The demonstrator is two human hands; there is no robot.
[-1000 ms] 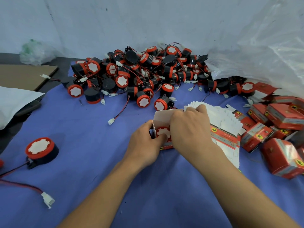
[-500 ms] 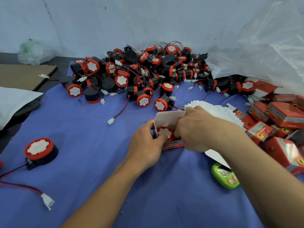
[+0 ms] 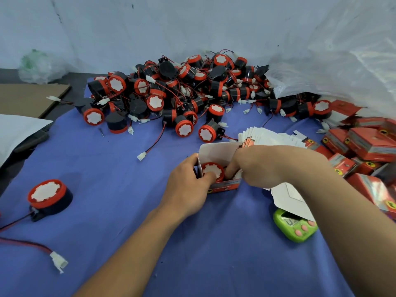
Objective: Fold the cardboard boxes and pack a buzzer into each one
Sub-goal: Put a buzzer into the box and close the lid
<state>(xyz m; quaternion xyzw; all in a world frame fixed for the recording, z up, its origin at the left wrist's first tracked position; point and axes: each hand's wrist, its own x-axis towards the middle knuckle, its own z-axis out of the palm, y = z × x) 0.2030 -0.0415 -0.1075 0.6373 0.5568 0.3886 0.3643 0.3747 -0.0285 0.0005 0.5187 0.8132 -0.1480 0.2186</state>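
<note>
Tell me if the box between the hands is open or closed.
Open. On the box, the white lid flap stands upright at the back, and the buzzer shows inside, red-and-white face up. The left hand holds it.

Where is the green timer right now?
In the head view, the green timer lies on the blue cloth at lower right, its far edge tucked under a white flat carton, beside the person's right forearm.

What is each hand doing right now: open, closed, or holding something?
Left hand: grips the open red-and-white cardboard box, thumb on the round red-and-black buzzer inside.
Right hand: fingers curled into that box; hold cannot be told.
</note>
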